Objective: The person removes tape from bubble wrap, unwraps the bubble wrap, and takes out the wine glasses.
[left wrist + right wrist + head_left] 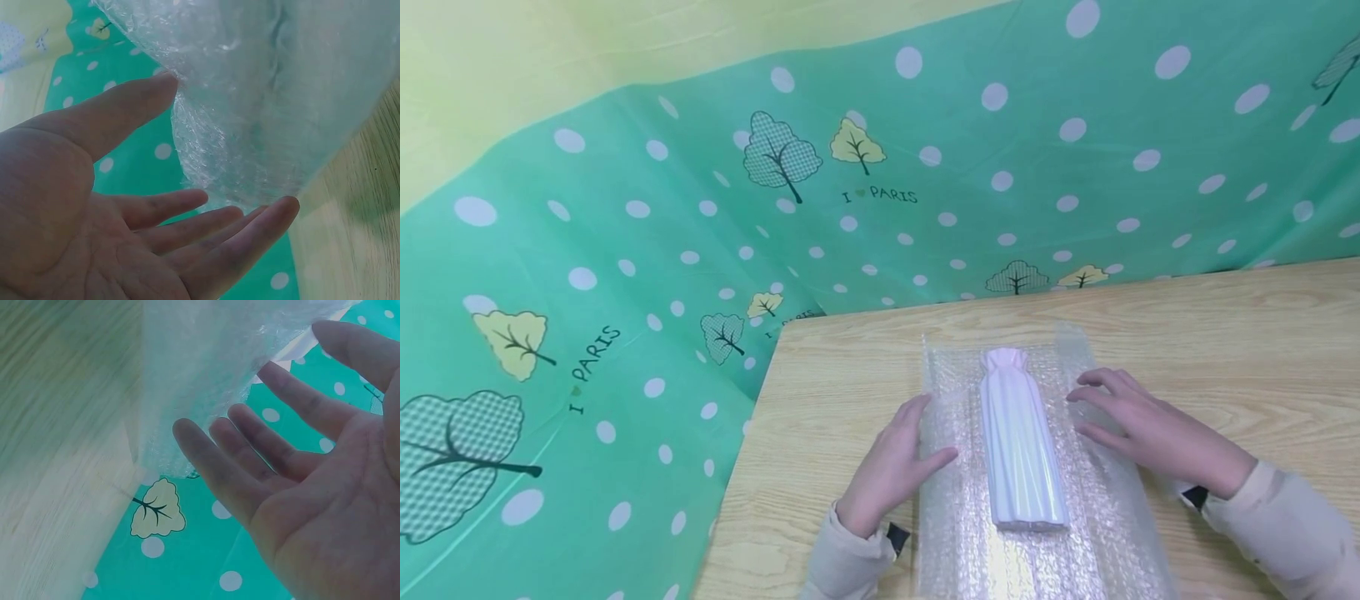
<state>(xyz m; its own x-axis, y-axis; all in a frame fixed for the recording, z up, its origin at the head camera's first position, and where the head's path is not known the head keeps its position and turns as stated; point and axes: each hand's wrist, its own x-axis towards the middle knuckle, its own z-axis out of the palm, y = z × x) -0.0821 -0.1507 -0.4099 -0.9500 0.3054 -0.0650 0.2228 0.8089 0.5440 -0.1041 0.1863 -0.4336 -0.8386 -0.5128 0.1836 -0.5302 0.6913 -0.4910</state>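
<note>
A white fluted vase lies on its side on a sheet of bubble wrap, its narrow neck pointing to the far side of the table. At the sheet's left edge is my left hand, fingers extended and thumb apart over the wrap. In the left wrist view the fingertips come right at the wrap's edge. My right hand is over the right edge with its fingers spread and slightly bent. The right wrist view shows those fingertips against the hanging side of the sheet. Neither hand touches the vase.
A light wood-grain table lies under the sheet. Behind it and along its left side hangs a green cloth with white dots and printed trees. Light-coloured sleeves cover both forearms.
</note>
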